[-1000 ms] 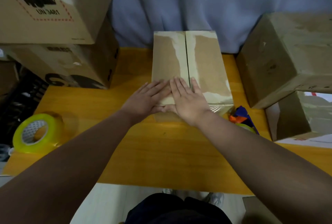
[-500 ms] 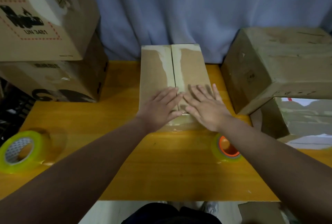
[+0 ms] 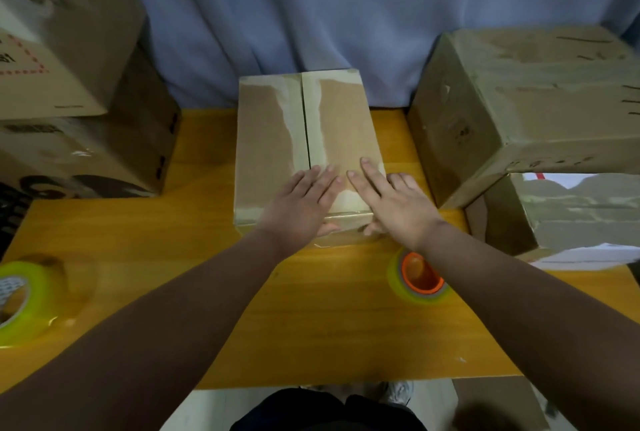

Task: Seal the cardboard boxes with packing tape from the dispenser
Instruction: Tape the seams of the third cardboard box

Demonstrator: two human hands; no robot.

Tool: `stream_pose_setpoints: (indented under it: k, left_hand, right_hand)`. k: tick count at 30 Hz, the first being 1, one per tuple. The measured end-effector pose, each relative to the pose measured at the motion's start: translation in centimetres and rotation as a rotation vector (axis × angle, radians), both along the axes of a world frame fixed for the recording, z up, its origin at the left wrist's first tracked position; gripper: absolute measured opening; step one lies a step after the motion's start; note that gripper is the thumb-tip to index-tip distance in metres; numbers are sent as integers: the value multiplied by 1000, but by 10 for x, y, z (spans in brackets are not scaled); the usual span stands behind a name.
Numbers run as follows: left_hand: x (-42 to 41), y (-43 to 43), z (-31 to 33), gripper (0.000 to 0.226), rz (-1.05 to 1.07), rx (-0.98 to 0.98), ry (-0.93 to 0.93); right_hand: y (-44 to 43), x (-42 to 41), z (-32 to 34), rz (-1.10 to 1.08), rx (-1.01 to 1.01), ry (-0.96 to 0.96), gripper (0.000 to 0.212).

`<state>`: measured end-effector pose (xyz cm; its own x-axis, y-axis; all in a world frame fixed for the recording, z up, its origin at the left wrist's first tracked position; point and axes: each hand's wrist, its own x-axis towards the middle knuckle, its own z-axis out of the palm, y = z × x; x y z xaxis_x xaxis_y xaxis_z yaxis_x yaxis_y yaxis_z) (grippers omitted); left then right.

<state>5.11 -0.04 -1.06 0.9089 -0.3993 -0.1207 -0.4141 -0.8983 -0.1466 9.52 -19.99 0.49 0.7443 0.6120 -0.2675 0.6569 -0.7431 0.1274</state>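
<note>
Yellow wooden table (image 3: 311, 320), blue curtain (image 3: 311, 15) behind. Cardboard box (image 3: 270, 140) at table centre, flaps closed. Left hand (image 3: 298, 209) and right hand (image 3: 398, 205) flat on its near end, fingers straight. Orange-core tape roll (image 3: 417, 275) just beside right wrist.

Beyond the fingertips: the cardboard box (image 3: 273, 140) top is running free up to the curtain (image 3: 311, 15).
Left of fingers, left hand (image 3: 294, 212): bare table (image 3: 204, 167) is lying open until the stacked boxes (image 3: 79, 146).
Right of fingers, right hand (image 3: 401, 212): a large box (image 3: 519, 112) is standing near, leaving a narrow table strip.
Behind the wrists: an orange-cored tape roll (image 3: 419, 276) is sitting beneath the right forearm.
</note>
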Motion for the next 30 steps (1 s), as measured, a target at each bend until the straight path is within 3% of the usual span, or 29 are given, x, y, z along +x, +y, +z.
stream_pose_setpoints:
  k: [3, 7, 9, 15, 21, 24, 30]
  left_hand:
    - [-2, -7, 9, 87, 40, 41, 40]
    - [8, -33, 21, 87, -14, -139, 28]
    - [20, -55, 20, 80, -27, -143, 45]
    - [30, -83, 4, 82, 80, -18, 39]
    - [24, -71, 5, 86, 89, -75, 33]
    - [6, -36, 4, 86, 95, -139, -19]
    - [-31, 45, 6, 76, 142, -86, -46]
  right_hand:
    - [-19, 0, 11, -61, 221, 229, 101]
    - [-27, -8, 11, -547, 994, 573, 55]
    - [-25, -10, 5, -665, 1120, 631, 43]
    - [-30, -13, -2, -882, 1240, 754, 35]
    - [0, -15, -6, -817, 1073, 553, 42]
    - [6, -23, -12, -870, 1065, 501, 48]
    - [14, -32, -14, -987, 1038, 411, 55]
